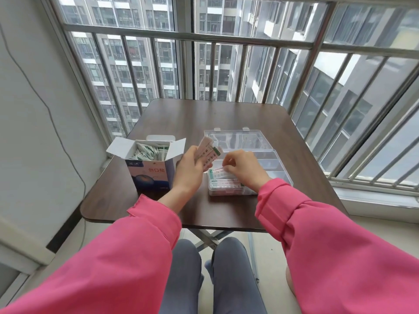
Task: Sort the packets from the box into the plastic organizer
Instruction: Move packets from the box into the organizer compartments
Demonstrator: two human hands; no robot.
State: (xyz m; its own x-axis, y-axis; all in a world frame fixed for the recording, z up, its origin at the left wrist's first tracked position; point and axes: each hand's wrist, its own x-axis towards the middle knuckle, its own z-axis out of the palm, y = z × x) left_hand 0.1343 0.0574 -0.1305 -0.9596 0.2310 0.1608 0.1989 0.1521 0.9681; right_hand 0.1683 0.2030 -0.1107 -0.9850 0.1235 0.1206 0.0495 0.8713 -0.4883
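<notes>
Left hand point(190, 171) gripping a reserve sheaf of packets point(207, 154) beside the open box point(149, 168), right hand point(242, 171) pinching one packet into the near-left compartment of the plastic organizer point(272, 164), presumably for quick one-by-one feeding.

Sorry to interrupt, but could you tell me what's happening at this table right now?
A person in pink sleeves is moving packets from a box into a clear organizer on the table. The left hand grips a small stack of packets beside the box, which is open and still holds more. The right hand is down in the organizer's near compartment, fingers on a packet lying there. The organizer's lid is open and its other compartments look empty.
</notes>
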